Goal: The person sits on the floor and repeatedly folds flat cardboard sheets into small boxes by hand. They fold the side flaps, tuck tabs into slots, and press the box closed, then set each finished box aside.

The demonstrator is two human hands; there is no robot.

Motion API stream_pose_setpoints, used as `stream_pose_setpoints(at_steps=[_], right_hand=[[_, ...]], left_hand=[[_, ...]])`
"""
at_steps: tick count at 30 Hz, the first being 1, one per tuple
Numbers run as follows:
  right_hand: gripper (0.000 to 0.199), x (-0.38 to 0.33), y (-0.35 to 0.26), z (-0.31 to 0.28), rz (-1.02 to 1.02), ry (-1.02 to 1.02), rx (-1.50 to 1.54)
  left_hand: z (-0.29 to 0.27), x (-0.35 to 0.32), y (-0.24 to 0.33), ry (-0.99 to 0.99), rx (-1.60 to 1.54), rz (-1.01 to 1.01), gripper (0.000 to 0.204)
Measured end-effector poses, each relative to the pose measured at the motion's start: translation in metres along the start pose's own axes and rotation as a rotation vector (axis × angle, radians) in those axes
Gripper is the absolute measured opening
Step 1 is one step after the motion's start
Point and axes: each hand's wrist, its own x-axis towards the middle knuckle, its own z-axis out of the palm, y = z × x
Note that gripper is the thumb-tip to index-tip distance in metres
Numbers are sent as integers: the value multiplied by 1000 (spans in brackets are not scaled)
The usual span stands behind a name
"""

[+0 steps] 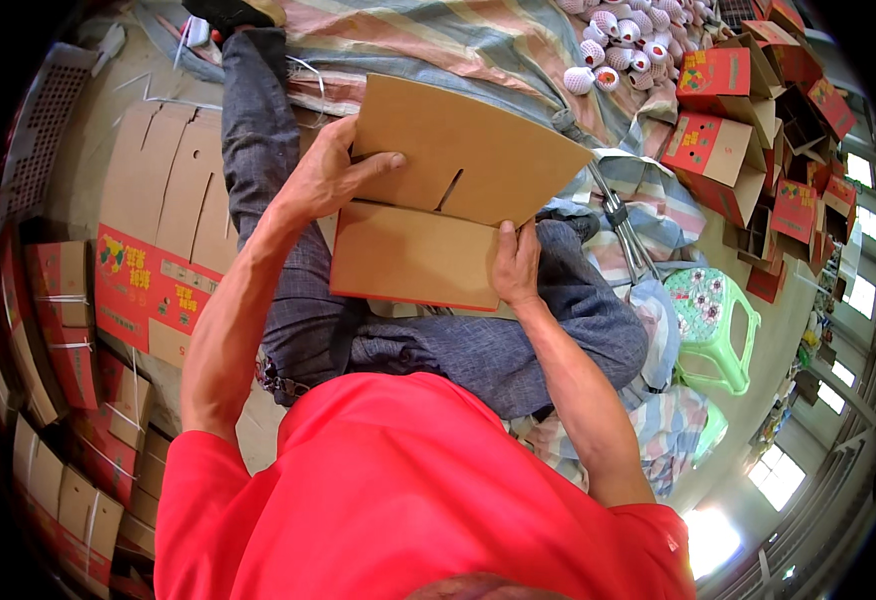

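Note:
A brown cardboard box [474, 136] rests over my lap, partly folded, its plain inner side facing up. A short dark slit runs from the upper panel toward the crease, and the near edge of the lower panel shows a thin red strip. My left hand [334, 172] grips the left edge of the upper panel, thumb on top and the other fingers hidden behind it. At the right, close to the crease, my right hand [516, 262] holds the edge of the box with its thumb on the near face; its other fingers are partly hidden.
Flattened red-and-brown cartons [163, 240] lie at left, near tied carton bundles [68, 340]. Striped sheeting [438, 40] spreads ahead, with net-wrapped round fruit [630, 35] on it. Opened boxes [713, 150] pile up at right, beyond a green stool [723, 335] and metal poles [616, 212].

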Motion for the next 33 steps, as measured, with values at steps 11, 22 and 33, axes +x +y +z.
stream_pose_setpoints(at_steps=[11, 22, 33], right_hand=[[34, -2, -8, -2, 177, -34, 22], [32, -5, -5, -2, 75, -36, 85], [47, -11, -13, 1, 61, -75, 46]], left_hand=[[5, 12, 73, 452, 871, 524, 70], [31, 111, 107, -609, 1112, 317, 53], [38, 61, 100, -359, 1196, 269, 46]])
